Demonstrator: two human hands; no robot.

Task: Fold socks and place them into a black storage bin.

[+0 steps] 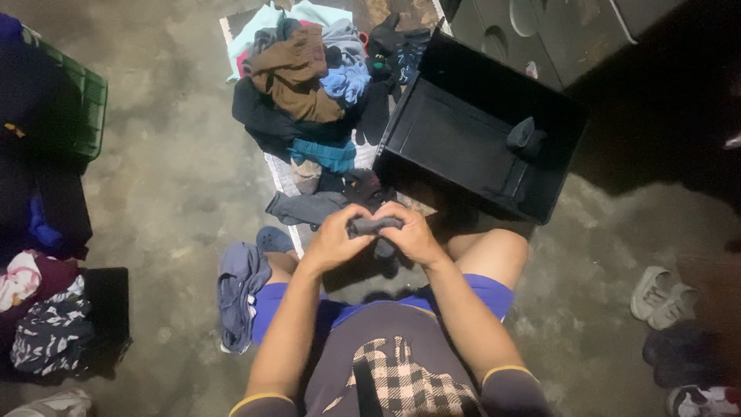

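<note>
Now dark sock gripped between left hand, right hand

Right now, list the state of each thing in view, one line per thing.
Left hand: gripping the dark sock.
Right hand: gripping the same sock.
Dark sock: bunched between both hands.
Black bin: open, one rolled dark bundle inside.
Clothes pile: heaped, unsorted.
Green crate: contents hidden in shadow.

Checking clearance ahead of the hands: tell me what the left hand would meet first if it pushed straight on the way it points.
The left hand points toward the right hand; it would meet the dark sock held between them first.
</note>
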